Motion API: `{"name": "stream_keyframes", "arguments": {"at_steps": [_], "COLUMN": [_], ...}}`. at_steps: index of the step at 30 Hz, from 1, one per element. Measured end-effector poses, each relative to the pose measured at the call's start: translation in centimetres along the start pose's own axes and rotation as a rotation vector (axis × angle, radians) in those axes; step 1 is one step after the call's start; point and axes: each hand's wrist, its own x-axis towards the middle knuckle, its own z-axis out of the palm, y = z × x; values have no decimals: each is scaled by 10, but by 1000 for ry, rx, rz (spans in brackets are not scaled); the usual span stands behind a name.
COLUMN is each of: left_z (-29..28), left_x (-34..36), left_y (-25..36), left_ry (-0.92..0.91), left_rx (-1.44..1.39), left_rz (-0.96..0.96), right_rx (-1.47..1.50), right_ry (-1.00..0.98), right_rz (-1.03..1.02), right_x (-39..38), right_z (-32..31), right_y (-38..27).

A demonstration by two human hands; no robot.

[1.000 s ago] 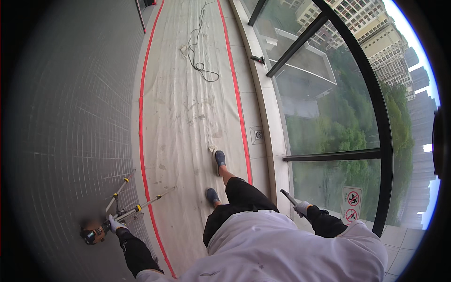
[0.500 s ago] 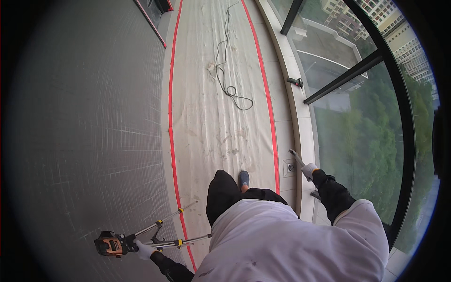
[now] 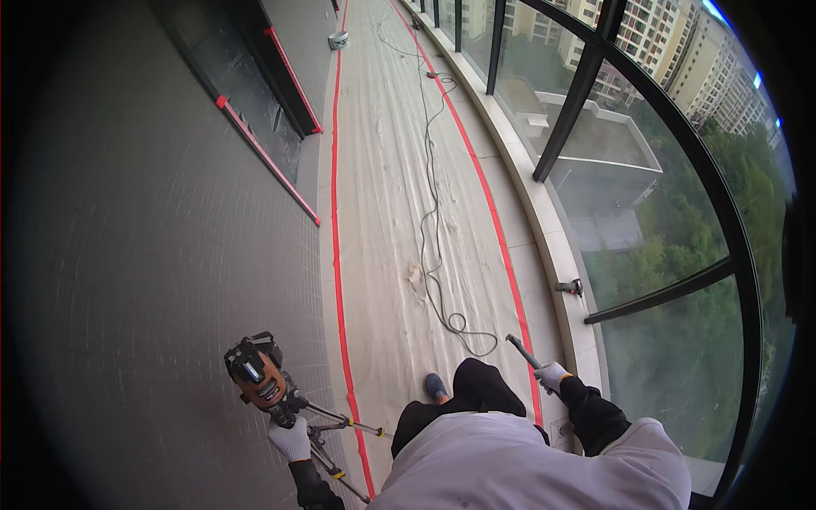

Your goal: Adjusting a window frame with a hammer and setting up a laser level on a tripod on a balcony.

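Note:
My left hand [image 3: 290,439], in a white glove, is closed on the upper part of a silver tripod [image 3: 344,421] at the lower left; an orange and black instrument [image 3: 258,376] sits on top of it, beside the grey wall. My gloved right hand [image 3: 552,377] grips a long, slim metal tool [image 3: 524,352], held out over the red tape by the window side. What its far end is, I cannot make out. My shorts and one grey-blue shoe [image 3: 435,387] show below me.
A plastic-covered corridor floor [image 3: 382,255], edged with red tape, carries long cables [image 3: 459,323]. On the right, a black power tool [image 3: 569,287] lies on the ledge [image 3: 552,246] below framed windows [image 3: 654,357]. On the left are a taped doorway [image 3: 255,85] and a bucket [image 3: 338,40] farther along.
I have walked forward: the cable loop and ledge tool appear nearer, and the doorway and bucket have come into view. The instrument in my left hand has shifted up and rightward in view.

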Motion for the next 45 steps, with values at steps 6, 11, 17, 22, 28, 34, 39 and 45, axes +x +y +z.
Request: {"name": "stream_keyframes", "arguments": {"at_steps": [6,11,17,22,28,34,39,45], "left_z": [130,229,332,444,612,727,805,917], "left_x": [213,368,542,674,859,1012,1119,1247], "left_y": [127,207,306,359,414,523,617,655], "left_ry": [-87,-168,-43,-63,-161,-248,-269,-208], "left_rx": [-44,-160,-210,-344,-415,-486,-498,-406], "left_rz": [104,130,198,210,244,273,222,305], "right_rx": [98,-795,-941,43,64,229,-620,-1147], "right_ry": [-25,-223,9,-17,226,156,-49,-177], "right_rz": [265,32,-197,-160,-168,107,-193,-192], "right_x": [67,166,274,331,358,398,485,615], "right_z": [-4,-56,-126,-187,-218,-213,-210,-289], "right_y": [-1,-107,-427,-704,-923,-951,-915,-1058]}}
